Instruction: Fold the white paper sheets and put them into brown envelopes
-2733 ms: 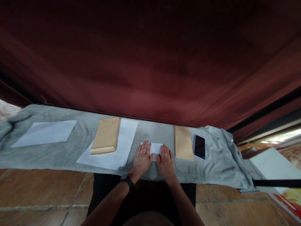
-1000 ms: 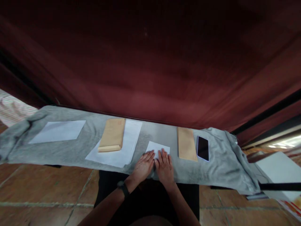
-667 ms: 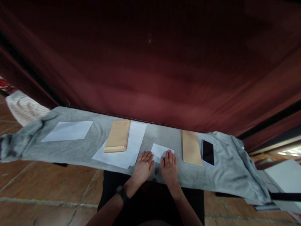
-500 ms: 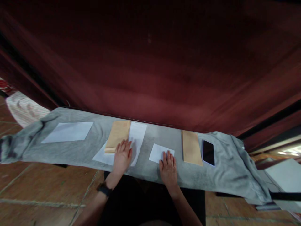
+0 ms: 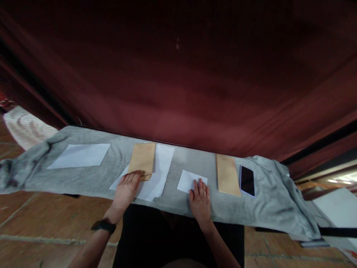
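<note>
My left hand (image 5: 126,188), fingers loose, touches the near edge of the tan rectangular paper envelope (image 5: 142,159); my right hand (image 5: 200,199) lies flat on the small folded white paper (image 5: 188,178).

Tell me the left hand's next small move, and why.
Probably pinch the near edge of the top brown envelope and lift it off its stack. The left hand lies open with its fingertips at that edge, while the right hand rests flat on the folded white paper.
</note>
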The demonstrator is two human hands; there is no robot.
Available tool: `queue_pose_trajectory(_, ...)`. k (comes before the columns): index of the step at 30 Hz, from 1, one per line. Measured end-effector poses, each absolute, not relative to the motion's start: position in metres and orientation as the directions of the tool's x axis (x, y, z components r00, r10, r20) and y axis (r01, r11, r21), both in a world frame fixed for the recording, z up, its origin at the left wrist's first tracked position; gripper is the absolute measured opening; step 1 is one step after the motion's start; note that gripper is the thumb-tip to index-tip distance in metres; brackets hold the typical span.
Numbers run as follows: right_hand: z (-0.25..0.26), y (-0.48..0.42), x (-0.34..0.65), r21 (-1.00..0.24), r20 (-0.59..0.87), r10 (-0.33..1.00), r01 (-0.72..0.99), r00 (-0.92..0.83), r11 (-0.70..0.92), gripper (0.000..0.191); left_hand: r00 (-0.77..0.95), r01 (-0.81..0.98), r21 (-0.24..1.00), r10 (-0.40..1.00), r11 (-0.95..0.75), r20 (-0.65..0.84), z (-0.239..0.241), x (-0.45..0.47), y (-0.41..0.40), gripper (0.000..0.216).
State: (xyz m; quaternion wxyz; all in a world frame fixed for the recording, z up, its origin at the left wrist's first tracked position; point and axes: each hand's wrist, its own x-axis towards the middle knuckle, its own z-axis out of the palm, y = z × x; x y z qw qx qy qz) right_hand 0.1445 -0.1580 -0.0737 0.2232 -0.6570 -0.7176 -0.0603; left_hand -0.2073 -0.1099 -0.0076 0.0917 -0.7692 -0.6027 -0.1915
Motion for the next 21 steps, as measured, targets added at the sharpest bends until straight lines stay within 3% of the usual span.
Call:
queue_pose_trajectory(4,-0.064,-0.154,0.144,-0.296,0.395,0.919,0.944,-0.021,0.149,0.046,0.284,0.947,0.009,0.852,-0.32,0.44,0.006,-0.161,-0.123,0.029)
queue_pose_trajectory(7,-0.046,-0.148,0.131,-0.526,0.329,0.944,0.831,0.0,0.183,0.044,0.374,0.902,0.029,0.814,-0.43,0.445,0.011,-0.115,-0.137,0.027)
queue_pose_trajectory(9,-0.033,-0.142,0.115,-0.811,0.178,0.984,0.571,0.034,0.126,0.045,0.406,0.88,0.051,0.802,-0.473,0.439,0.009,-0.086,-0.147,0.027)
queue_pose_trajectory(11,-0.024,-0.139,0.098,-0.981,-0.019,0.999,0.194,-0.043,-0.01,0.046,0.417,0.86,0.093,0.795,-0.502,0.44,0.004,-0.064,-0.155,0.028)
queue_pose_trajectory(18,-0.018,-0.14,0.091,-0.998,-0.061,0.997,0.011,-0.055,-0.06,0.039,0.427,0.792,0.265,0.809,-0.55,0.404,-0.016,-0.047,-0.166,0.03)
queue_pose_trajectory(21,-0.019,-0.142,0.114,-0.993,-0.032,0.999,0.116,-0.011,-0.031,0.039,0.455,0.792,0.258,0.816,-0.554,0.356,-0.012,-0.064,-0.156,0.08)
